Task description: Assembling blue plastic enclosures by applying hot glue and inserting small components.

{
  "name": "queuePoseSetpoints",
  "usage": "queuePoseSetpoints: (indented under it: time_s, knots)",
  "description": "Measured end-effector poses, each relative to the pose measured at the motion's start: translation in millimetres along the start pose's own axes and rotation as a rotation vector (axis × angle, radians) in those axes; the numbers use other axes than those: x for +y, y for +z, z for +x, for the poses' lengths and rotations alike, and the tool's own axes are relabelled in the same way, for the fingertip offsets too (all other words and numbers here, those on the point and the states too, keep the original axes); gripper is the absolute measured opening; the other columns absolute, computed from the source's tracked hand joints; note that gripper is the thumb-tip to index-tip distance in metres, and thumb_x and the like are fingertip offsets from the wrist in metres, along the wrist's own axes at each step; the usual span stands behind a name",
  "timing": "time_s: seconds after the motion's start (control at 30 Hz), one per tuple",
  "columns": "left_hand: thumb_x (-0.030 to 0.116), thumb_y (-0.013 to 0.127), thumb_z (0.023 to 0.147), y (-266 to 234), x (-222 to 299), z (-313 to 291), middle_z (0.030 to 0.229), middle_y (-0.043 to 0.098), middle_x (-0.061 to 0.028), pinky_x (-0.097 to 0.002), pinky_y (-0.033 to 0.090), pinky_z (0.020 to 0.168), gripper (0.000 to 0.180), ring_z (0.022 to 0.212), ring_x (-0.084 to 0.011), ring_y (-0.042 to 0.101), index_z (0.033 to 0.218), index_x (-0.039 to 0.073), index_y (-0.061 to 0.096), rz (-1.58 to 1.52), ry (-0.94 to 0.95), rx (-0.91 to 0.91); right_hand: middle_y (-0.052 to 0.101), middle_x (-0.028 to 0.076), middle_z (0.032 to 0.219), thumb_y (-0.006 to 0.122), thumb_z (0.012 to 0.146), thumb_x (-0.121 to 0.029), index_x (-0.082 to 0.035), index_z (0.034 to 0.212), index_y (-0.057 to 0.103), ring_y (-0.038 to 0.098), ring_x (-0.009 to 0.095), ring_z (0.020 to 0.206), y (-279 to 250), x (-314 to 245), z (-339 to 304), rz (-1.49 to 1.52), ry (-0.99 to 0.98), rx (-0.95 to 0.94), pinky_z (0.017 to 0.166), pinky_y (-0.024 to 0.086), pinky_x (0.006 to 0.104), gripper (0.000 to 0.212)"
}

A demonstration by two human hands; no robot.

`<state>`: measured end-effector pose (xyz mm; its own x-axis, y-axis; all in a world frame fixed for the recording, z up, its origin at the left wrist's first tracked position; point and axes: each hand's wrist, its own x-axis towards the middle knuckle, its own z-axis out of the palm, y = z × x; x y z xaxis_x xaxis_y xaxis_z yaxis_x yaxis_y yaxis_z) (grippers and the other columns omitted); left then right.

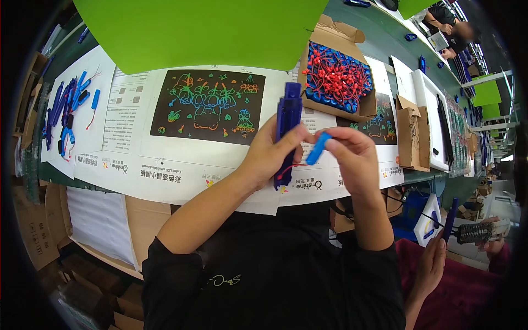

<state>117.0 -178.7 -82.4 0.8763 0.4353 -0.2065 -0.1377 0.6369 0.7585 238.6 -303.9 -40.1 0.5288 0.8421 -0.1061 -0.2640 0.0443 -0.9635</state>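
Upright over the near part of the table, a long dark blue plastic housing (290, 113) is gripped in my left hand (265, 149), fingers wrapped round its middle. My right hand (355, 154) pinches a small bright blue cylindrical battery (317, 149) between thumb and fingers, just right of the housing. A thin red wire (296, 165) runs between the battery and the housing's lower end. The fingertips of both hands nearly meet near the battery's upper end.
An open cardboard box (366, 104) of blue batteries with red wires stands beyond my hands. Loose batteries and dark blue housings (58, 110) lie at the left. A green panel (198, 33) rises at the back. A co-worker's hand (432, 264) holds a housing at the lower right.
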Motion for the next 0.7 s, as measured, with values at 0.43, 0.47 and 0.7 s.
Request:
queuePoseSetpoints:
  time_s: [0.43, 0.47, 0.7]
  knots:
    - [0.057, 0.026, 0.093, 7.8, 5.1, 0.6, 0.072, 0.057, -0.0032, -0.0253, 0.048, 0.058, 0.059, 0.061, -0.0106, 0.056, 0.098, 0.006, 0.056, 0.049, -0.18, 0.193, 0.066, 0.011, 0.093, 0.065, 0.08, 0.001, 0.006, 0.097, 0.063, 0.063, 0.013, 0.084, 16.9, -8.6, 26.2, -0.251, 0.065, -0.065, 0.076, 0.052, 0.0238, 0.018]
    - [0.057, 0.025, 0.093, 6.1, 4.2, 0.9, 0.071, 0.057, -0.0034, -0.0253, 0.048, 0.058, 0.06, 0.061, -0.0109, 0.056, 0.096, 0.006, 0.056, 0.065, -0.18, 0.186, 0.066, 0.011, 0.093, 0.065, 0.08, 0.001, 0.006, 0.097, 0.063, 0.063, 0.013, 0.084, 17.6, -5.4, 27.9, -0.263, 0.051, -0.058, 0.076, 0.051, 0.0234, 0.018]
    - [0.059, 0.024, 0.093, 3.3, -2.0, 3.4, 0.068, 0.055, -0.0046, -0.0256, 0.047, 0.057, 0.062, 0.059, -0.0122, 0.055, 0.089, 0.006, 0.055, 0.112, -0.161, 0.161, 0.066, 0.009, 0.089, 0.064, 0.08, 0.002, 0.006, 0.098, 0.064, 0.061, 0.01, 0.081, 22.5, 1.4, 30.2, -0.229, -0.009, -0.02, 0.075, 0.05, 0.0223, 0.018]
